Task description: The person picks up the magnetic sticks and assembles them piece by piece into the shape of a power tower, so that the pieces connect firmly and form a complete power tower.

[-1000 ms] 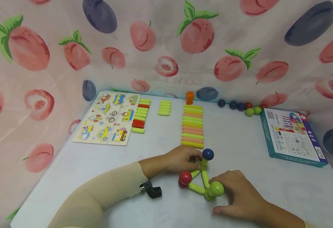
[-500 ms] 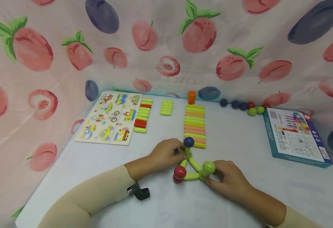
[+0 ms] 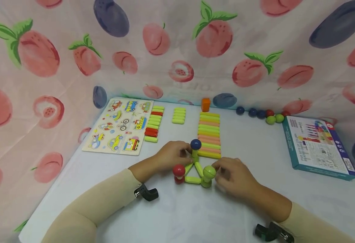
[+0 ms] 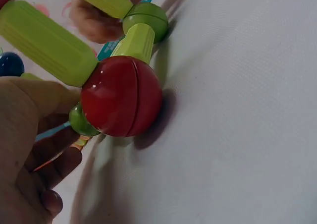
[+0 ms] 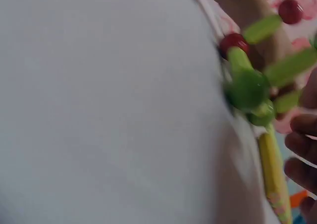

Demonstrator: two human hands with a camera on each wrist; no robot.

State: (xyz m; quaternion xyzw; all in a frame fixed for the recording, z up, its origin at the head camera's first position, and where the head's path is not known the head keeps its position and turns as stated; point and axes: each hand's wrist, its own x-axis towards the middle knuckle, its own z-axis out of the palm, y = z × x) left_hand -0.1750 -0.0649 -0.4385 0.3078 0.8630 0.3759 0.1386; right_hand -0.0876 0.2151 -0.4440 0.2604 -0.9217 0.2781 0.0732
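Observation:
A triangular ball-and-stick frame (image 3: 192, 180) of light green sticks stands on the table, with an upright post at each corner. The posts carry a blue ball (image 3: 196, 144), a red ball (image 3: 179, 169) and a light green ball (image 3: 209, 172). My left hand (image 3: 172, 155) pinches the back post below the blue ball. In the left wrist view a red base ball (image 4: 121, 96) hides part of that hold. Beside the green-topped post is my right hand (image 3: 235, 173), fingers loosely bent; the right wrist view shows its fingers (image 5: 303, 142) apart from the blurred sticks.
Behind the frame lies a row of yellow, green and pink sticks (image 3: 209, 135). Further left are short green sticks (image 3: 179, 115), green and red sticks (image 3: 151, 131) and a picture puzzle board (image 3: 116, 125). An orange block (image 3: 206, 105), loose balls (image 3: 252, 112) and a box (image 3: 320, 145) stand behind and right.
The frame has shifted left and away from me, turning a little. My left hand has moved with it. My right hand came in to the green-topped post and now sits just beside it.

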